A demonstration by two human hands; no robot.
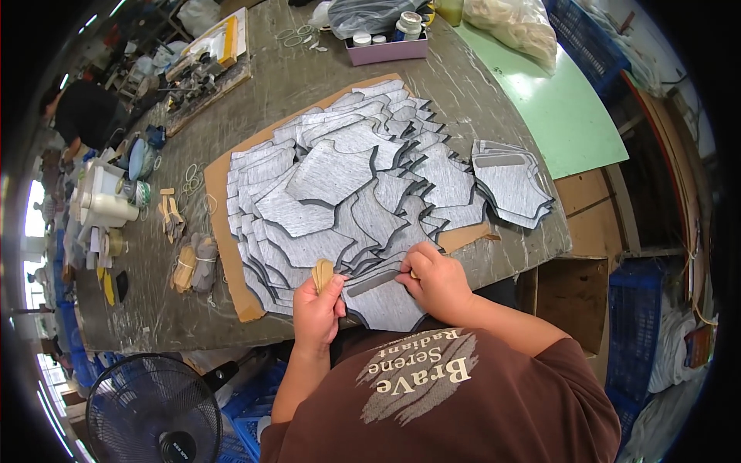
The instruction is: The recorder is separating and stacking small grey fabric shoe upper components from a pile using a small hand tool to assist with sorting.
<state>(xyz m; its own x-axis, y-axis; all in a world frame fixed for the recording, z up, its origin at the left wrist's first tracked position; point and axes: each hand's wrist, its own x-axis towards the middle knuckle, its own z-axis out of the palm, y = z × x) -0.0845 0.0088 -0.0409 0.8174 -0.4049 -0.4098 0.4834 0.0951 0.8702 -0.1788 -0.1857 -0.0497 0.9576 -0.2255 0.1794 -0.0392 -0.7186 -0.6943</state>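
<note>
Close to my body, at the near table edge, I hold a grey shaped cut piece with a darker grey strip along its top. My left hand is closed round several tan strips, its thumb at the piece's left edge. Pinched at the upper right of the same piece is my right hand; a bit of tan shows by its fingers. Just beyond lies a large overlapping pile of similar grey pieces on a cardboard sheet. A smaller stack with a dark strip on top sits to the right.
Tan and grey bundles lie left of the pile. A purple box with jars stands at the far side, beside a green board. A black fan is at lower left. Another person is at far left.
</note>
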